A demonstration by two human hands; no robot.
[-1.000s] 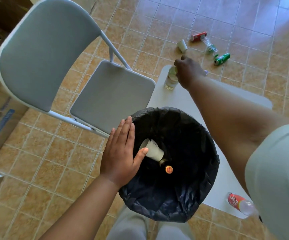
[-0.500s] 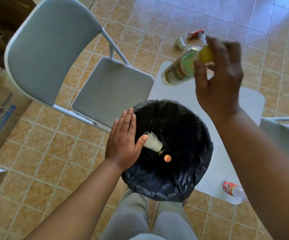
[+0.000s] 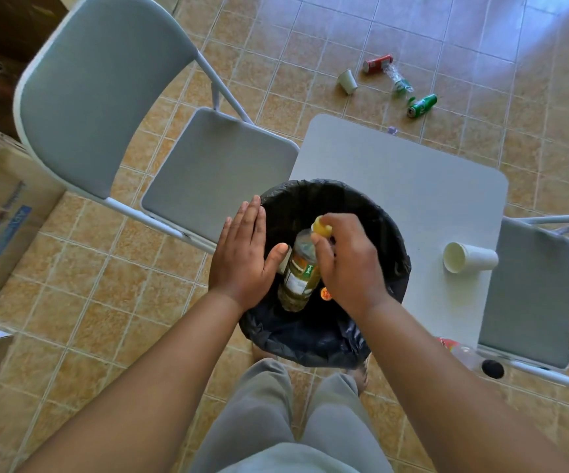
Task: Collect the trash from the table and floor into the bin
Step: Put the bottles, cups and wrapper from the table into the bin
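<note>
Lowering the clear, yellow-capped plastic bottle (image 3: pixel 298 278), gripped at its neck by the right hand (image 3: pixel 351 268), deeper into the round black-bagged bin (image 3: pixel 310 346) beneath before letting go seems wise, with the flat, straight-fingered left hand (image 3: pixel 240 257) steadying the rim alongside.

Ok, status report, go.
Left grip flat at bin rim. Right grip holds bottle by its neck over bin. Nothing blocking drop. Cup waits on table.
</note>
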